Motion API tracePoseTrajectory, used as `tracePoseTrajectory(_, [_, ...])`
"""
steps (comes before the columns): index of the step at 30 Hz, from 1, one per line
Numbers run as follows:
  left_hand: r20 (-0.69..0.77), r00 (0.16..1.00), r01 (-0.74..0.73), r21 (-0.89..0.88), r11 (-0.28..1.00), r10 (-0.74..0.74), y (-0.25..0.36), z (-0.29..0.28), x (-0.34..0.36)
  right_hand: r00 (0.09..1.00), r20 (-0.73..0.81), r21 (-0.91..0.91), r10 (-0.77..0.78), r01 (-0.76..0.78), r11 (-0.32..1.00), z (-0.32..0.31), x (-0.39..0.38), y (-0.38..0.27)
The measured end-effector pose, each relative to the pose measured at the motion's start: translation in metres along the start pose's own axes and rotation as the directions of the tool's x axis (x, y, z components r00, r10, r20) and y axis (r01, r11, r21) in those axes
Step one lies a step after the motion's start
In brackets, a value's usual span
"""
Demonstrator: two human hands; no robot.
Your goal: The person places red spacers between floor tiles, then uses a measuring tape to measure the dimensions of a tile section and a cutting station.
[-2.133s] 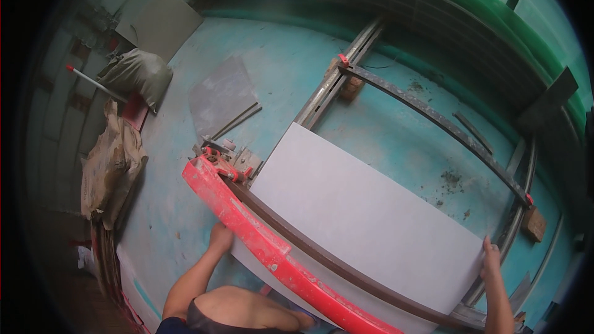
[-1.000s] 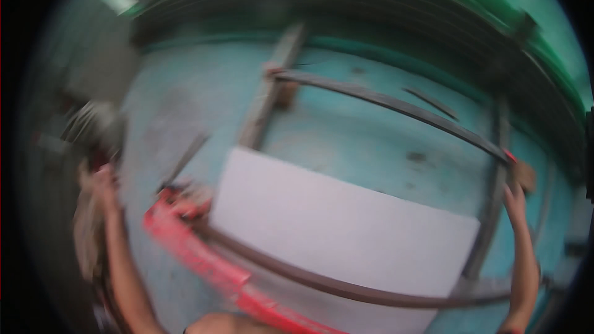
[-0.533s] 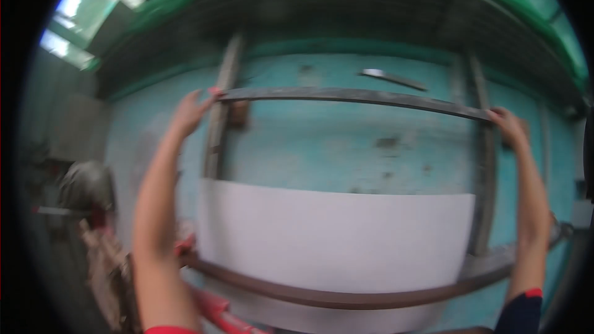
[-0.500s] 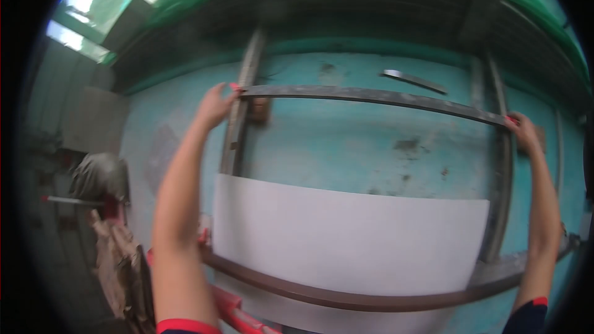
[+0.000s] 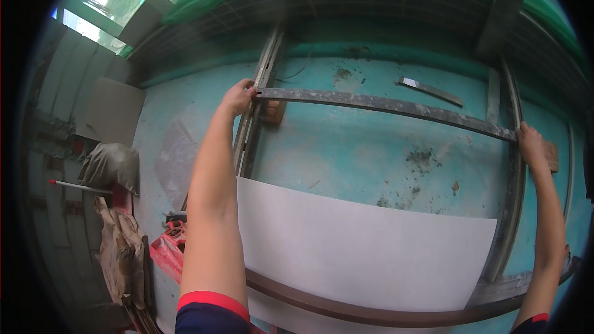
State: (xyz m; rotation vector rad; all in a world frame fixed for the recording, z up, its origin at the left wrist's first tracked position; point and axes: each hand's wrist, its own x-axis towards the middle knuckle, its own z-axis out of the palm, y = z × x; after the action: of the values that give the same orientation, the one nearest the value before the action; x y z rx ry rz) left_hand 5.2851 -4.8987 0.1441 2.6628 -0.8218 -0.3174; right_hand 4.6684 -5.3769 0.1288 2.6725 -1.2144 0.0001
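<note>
A long grey, speckled metal bar (image 5: pixel 377 104) lies crosswise over two metal rails. My left hand (image 5: pixel 238 97) is closed at the bar's left end, beside the left rail (image 5: pixel 246 127). At the other end, my right hand (image 5: pixel 532 145) has its fingers closed around the bar's tip, next to the right rail (image 5: pixel 511 210); part of that grip is hidden. Nearer to me, a large white sheet (image 5: pixel 365 241) lies across the frame between the rails, its far edge apart from the bar. A brown bar (image 5: pixel 371 317) crosses over the sheet's near part.
A short metal strip (image 5: pixel 433 91) lies on the turquoise floor (image 5: pixel 334 154) beyond the bar. Bricks, one brown block (image 5: pixel 274 113) and a tan block (image 5: pixel 550 156), sit beside the rails. At left are a grey sack (image 5: pixel 111 167), brown paper (image 5: pixel 124 250) and a red bag (image 5: pixel 168 250).
My view has shifted, so the frame, bar and sheet appear lower and farther right. Both hands stay at the bar's ends. The picture is sharper now.
</note>
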Motion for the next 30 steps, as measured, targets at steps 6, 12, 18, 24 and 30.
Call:
tracePoseTrajectory(6, [0.026,1.0,-0.014,0.092,0.996,0.012,0.009,-0.012,0.002,0.993,0.062,0.017,0.102,-0.104,0.994,0.011,0.005,0.0])
tracePoseTrajectory(12, [-0.191,0.962,-0.118,0.347,0.931,0.193,0.012,-0.014,-0.004,0.998,0.061,0.04,-0.023,0.02,0.999,0.014,0.009,-0.004])
tracePoseTrajectory(18, [-0.315,0.919,-0.188,0.177,0.966,0.237,0.089,0.011,-0.029,0.932,0.04,0.223,0.36,-0.36,0.906,-0.035,-0.023,0.011])
tracePoseTrajectory(24, [-0.025,0.822,-0.565,0.088,0.821,0.569,0.136,0.06,-0.048,0.737,0.382,0.863,0.558,-0.5,0.07,0.046,-0.033,0.111])
tracePoseTrajectory(30, [0.056,0.85,-0.517,0.276,0.81,0.523,0.149,0.078,-0.06,0.597,0.61,0.791,0.522,-0.413,-0.451,0.03,-0.035,0.04])
